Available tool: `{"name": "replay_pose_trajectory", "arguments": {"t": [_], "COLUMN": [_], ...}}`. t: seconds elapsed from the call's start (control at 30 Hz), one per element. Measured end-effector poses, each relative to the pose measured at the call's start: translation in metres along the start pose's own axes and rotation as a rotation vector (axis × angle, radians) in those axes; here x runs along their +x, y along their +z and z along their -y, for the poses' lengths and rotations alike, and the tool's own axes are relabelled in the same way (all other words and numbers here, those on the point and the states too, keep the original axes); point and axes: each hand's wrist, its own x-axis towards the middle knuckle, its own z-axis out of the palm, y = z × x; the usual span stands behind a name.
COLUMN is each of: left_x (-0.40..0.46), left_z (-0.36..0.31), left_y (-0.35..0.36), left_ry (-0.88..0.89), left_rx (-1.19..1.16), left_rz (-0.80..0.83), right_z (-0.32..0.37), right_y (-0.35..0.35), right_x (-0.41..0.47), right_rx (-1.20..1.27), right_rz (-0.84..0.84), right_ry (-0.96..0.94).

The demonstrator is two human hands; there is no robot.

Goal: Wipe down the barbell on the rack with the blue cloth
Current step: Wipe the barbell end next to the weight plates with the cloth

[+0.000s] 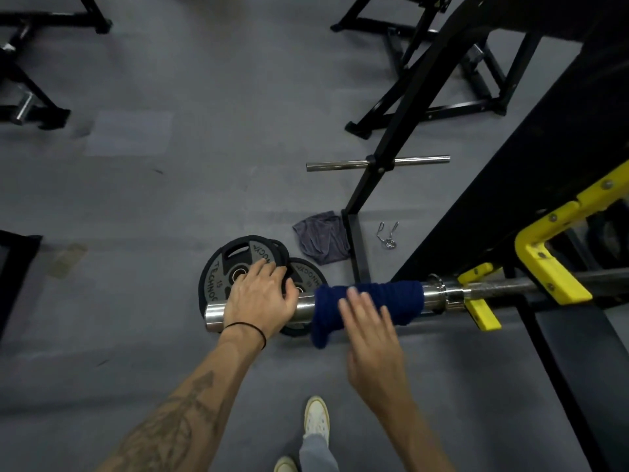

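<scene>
Left hand grips the barbell sleeve. At its 3 o'clock, right hand, fingers apart, rests against the wrapped blue cloth.

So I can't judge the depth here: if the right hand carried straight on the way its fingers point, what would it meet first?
Most likely the blue cloth wrapped round the barbell; the right hand looks just short of it.

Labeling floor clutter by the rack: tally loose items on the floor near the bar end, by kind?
Weight plates: 2
Grey cloth: 1
Spring collar clip: 1
Total: 4
The blue cloth is on the barbell, not counted.
</scene>
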Motion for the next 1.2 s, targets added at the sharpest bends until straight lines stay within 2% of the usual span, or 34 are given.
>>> {"name": "replay_pose_trajectory", "arguments": {"t": [0.07,0.17,0.2,0.27,0.33,0.37,0.43,0.5,0.53,0.6,0.67,0.77,0.9,1.03,1.2], "left_x": [0.004,0.012,0.014,0.015,0.013,0.012,0.012,0.013,0.012,0.012,0.012,0.013,0.011,0.012,0.008], "left_z": [0.001,0.004,0.004,0.004,0.003,0.002,0.002,0.003,0.003,0.003,0.002,0.003,0.003,0.003,-0.006], "left_y": [-0.001,-0.001,-0.001,-0.002,-0.002,-0.002,-0.003,-0.003,-0.003,-0.003,-0.004,-0.004,-0.004,-0.004,0.0], "left_ry": [-0.001,-0.015,-0.022,-0.033,-0.027,-0.023,-0.017,0.001,0.011,0.015,0.002,-0.01,0.0,0.004,-0.047], "left_rx": [-0.02,-0.057,-0.068,-0.087,-0.092,-0.093,-0.106,-0.119,-0.125,-0.137,-0.14,-0.149,-0.144,-0.121,-0.052], "left_rz": [0.009,-0.009,-0.021,-0.053,-0.094,-0.115,-0.141,-0.153,-0.156,-0.152,-0.145,-0.156,-0.181,-0.184,-0.184], "right_z": [-0.02,0.002,0.015,0.03,0.013,-0.003,-0.025,-0.013,0.001,0.017,0.004,-0.012,-0.008,-0.023,0.01], "right_y": [-0.009,-0.009,-0.006,-0.001,-0.002,-0.005,-0.011,-0.008,-0.003,0.004,0.001,-0.013,-0.023,-0.015,0.0], "right_x": [-0.001,0.006,0.008,0.008,0.005,0.002,-0.001,0.0,0.0,-0.004,-0.006,-0.001,0.014,0.031,0.026], "right_rx": [0.0,0.051,0.063,0.048,-0.027,-0.055,-0.044,-0.01,0.0,0.005,-0.056,-0.019,0.127,0.082,-0.067], "right_rz": [-0.048,-0.1,-0.077,-0.011,0.012,0.011,-0.04,-0.065,-0.047,-0.01,0.0,-0.097,-0.194,-0.126,0.026], "right_ry": [0.166,0.37,0.351,0.164,-0.004,-0.003,0.188,0.331,0.301,0.108,-0.003,0.129,0.183,0.294,-0.035]}}
